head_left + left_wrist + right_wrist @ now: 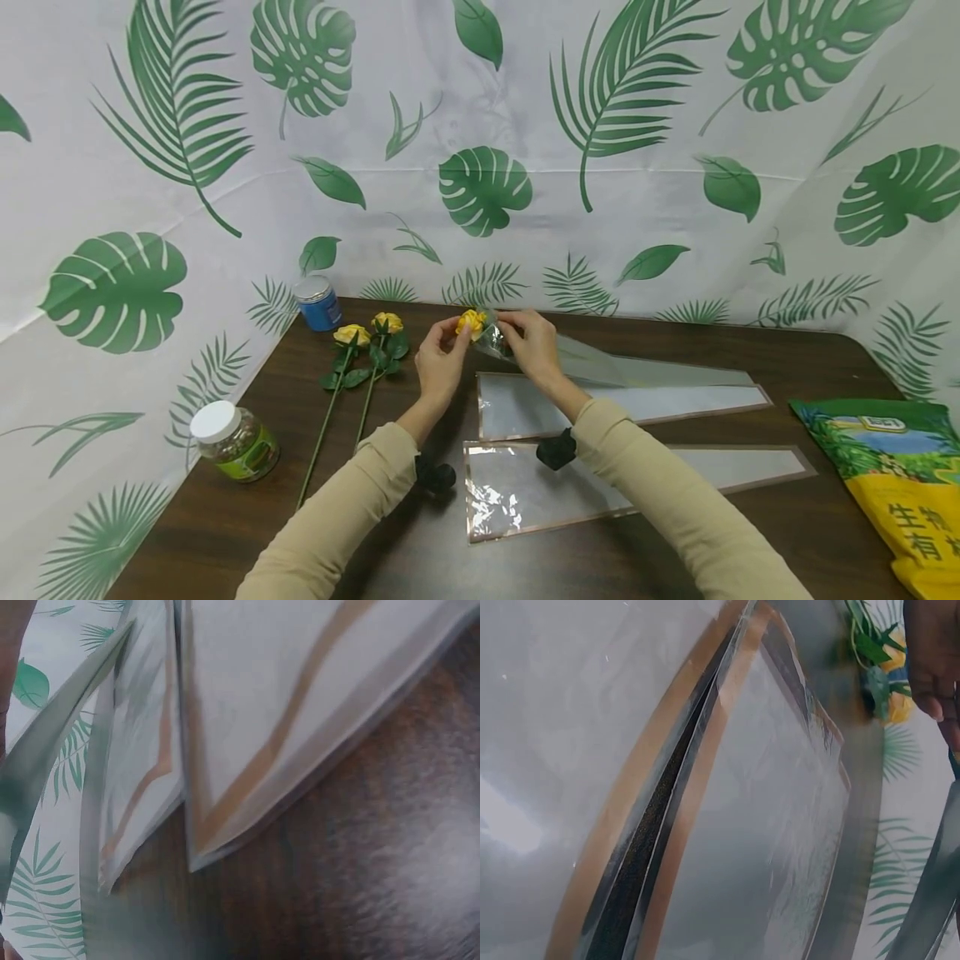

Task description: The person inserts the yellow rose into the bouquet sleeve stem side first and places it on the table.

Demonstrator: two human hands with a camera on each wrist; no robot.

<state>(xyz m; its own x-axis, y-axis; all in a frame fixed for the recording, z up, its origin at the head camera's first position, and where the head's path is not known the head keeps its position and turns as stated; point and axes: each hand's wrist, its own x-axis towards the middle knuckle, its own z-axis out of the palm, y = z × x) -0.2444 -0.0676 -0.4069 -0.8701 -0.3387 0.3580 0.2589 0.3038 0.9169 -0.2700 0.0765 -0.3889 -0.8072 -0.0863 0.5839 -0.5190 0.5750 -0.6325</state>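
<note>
A yellow rose bloom (471, 323) pokes out of the wide end of a clear tapered flower sleeve (592, 358). My left hand (439, 360) pinches the bloom from its left side, thumb against the petals. With bent fingers, my right hand (534, 346) grips the sleeve's rim just right of the bloom. Inside the greenish, see-through sleeve, the stem is hard to make out. The right wrist view catches part of a hand (934, 667) above the held sleeve (922, 900); the left wrist view has a sleeve strip (45, 757) at its left edge.
Two flat sleeves with copper-coloured borders, a rear one (517, 408) and a front one (525, 492), lie under my right arm. Two yellow roses (351, 335) lie left. Around them stand a blue can (318, 308) and a white-lidded jar (236, 446). A yellow-green bag (892, 492) lies right.
</note>
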